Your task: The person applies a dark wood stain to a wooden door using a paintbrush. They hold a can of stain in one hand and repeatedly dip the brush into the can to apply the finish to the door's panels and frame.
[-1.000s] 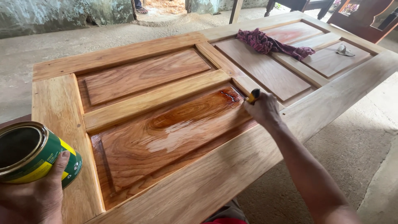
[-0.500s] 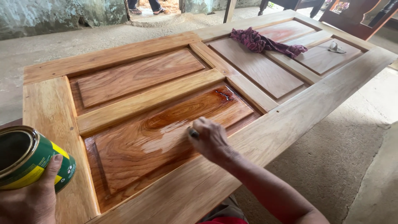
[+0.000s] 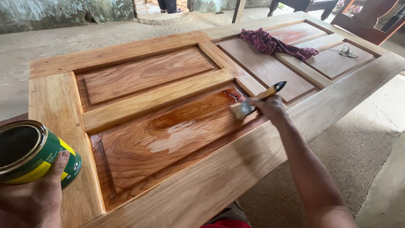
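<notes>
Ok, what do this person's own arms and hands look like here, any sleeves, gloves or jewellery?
Both hands are bare, with no gloves. The right hand leads into a bare forearm with no sleeve, watch or bracelet showing as far as the frame's lower edge. The left hand shows only fingers, thumb and part of the back at the bottom corner; no ring shows, and its wrist and arm are out of frame.

Up on the far panels lies a crumpled maroon rag [image 3: 276, 44], spilling across a rail. Just beyond it, on the next panel over, sits a small pale grey object [image 3: 348, 52], too small to make out. Dark wooden furniture [image 3: 371, 19] stands in the top right corner on the concrete floor [image 3: 363, 143], and a mossy wall [image 3: 63, 14] runs along the back.
</notes>
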